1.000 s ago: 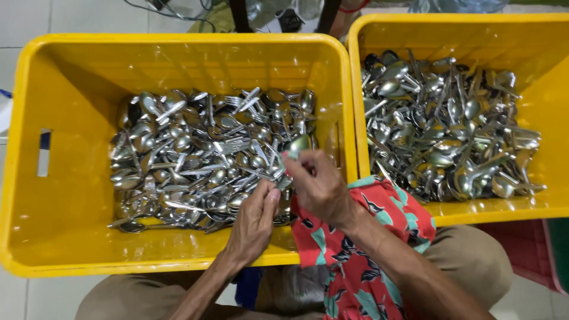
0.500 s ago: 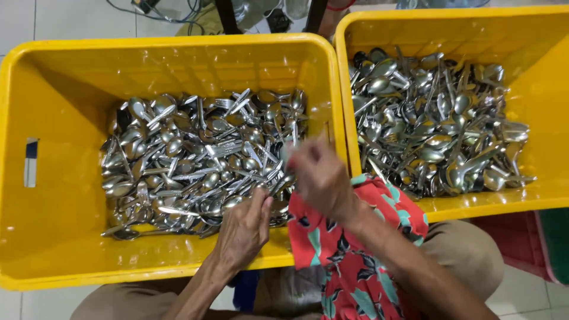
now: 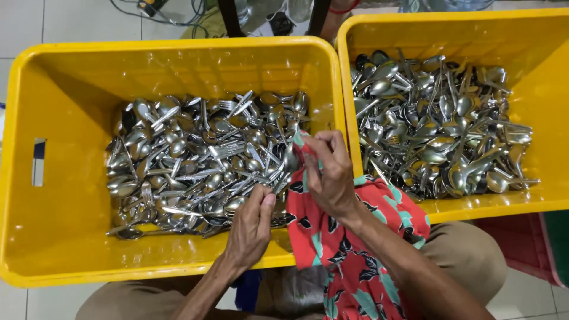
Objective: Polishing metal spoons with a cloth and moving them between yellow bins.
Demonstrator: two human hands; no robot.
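Your right hand (image 3: 329,172) is closed around a fold of the red cloth (image 3: 347,249), pinching it over a spoon (image 3: 291,159) whose bowl shows just left of your fingertips. The cloth hangs down from that hand over your lap, its red print marked with dark and green leaves. Your left hand (image 3: 252,222) sits just below and left of the right, fingers curled shut on the lower end of the cutlery there; which piece it grips you cannot tell from the heap. Both hands work over the near right corner of the left bin (image 3: 59,249), where a pile of spoons and forks (image 3: 189,160) lies just beyond your left fingers. To the right of your right hand stands the right bin (image 3: 548,89), touching the first, with its own heap of cutlery (image 3: 438,124).
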